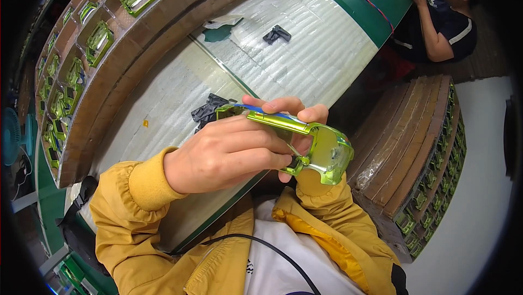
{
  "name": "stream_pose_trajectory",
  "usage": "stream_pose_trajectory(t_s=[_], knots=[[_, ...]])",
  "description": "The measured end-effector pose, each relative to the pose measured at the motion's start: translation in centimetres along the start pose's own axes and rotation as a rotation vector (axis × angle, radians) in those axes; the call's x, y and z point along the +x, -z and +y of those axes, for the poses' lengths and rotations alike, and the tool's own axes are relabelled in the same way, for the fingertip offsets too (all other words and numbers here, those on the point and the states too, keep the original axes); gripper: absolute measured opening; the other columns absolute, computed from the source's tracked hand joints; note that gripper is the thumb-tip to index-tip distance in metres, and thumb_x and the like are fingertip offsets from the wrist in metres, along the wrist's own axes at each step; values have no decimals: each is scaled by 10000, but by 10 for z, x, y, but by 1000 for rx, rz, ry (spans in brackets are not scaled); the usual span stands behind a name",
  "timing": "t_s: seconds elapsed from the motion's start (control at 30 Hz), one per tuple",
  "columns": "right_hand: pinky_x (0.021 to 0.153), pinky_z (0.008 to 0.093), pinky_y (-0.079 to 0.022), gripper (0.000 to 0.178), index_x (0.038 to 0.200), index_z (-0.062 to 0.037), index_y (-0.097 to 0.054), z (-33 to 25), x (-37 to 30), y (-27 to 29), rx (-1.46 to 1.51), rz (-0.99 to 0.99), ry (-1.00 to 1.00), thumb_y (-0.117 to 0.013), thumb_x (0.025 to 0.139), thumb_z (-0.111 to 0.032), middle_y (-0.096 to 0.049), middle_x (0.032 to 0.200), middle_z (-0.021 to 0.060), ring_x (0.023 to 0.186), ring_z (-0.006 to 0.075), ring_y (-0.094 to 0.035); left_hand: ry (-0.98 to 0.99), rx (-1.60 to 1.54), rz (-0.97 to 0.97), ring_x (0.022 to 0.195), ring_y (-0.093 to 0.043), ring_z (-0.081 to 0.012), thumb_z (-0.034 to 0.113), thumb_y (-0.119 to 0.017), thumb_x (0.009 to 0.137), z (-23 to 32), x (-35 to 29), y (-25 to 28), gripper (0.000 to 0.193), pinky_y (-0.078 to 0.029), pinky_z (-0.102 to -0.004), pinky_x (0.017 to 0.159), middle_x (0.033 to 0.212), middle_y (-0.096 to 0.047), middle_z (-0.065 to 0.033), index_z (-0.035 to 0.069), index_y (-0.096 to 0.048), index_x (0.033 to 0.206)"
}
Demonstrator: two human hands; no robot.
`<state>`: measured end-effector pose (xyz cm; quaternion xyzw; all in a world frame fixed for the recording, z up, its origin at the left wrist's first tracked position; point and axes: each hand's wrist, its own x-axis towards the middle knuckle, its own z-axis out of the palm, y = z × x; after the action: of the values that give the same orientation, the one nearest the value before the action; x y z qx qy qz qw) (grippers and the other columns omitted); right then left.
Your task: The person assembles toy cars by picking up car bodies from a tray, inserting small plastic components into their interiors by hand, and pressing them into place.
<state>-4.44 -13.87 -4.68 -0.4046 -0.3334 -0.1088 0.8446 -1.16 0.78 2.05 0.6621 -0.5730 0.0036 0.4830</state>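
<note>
A shiny lime-green plastic housing (333, 150) with a see-through section and a blue strip along its upper edge is held up in front of my chest, tilted. My left hand (220, 153) closes on its near side, fingertips pressed at the inner lower edge. Behind it, my right hand (291, 107) grips the housing, fingers over the top edge; its palm is hidden. Just beyond my left hand, a pile of black plastic parts (210, 108) lies on the table, partly covered by that hand. More black parts (277, 34) lie farther off.
A divided cardboard tray (180, 19) of green housings stands at the left on the foam-covered table (163, 96). Stacked cardboard trays (400, 142) with similar housings stand at the right. A co-worker (444, 25) sits far right. A black cable (261, 240) crosses my front.
</note>
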Motion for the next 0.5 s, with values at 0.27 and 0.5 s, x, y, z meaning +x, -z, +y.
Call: stream_pose_trajectory(t_s=[0.27,0.5], knots=[[962,532,-326,773,1129,-170,-311,-5,-1,1,-13,-2,-33,-798,531,-115,-381,1173,149,1133,425,-378,45,63,60,755,-579,-194,16,-644,608,4,-3,-4,211,-465,-290,638,830,-609,-40,52,-603,812],[957,572,-308,775,1148,-182,-308,-7,1,3,-10,-12,-79,-792,545,-137,-358,1198,106,1129,469,-359,70,72,50,759,-577,-192,9,-653,596,4,-3,-7,244,-461,-285,646,814,-601,-33,57,-603,829]])
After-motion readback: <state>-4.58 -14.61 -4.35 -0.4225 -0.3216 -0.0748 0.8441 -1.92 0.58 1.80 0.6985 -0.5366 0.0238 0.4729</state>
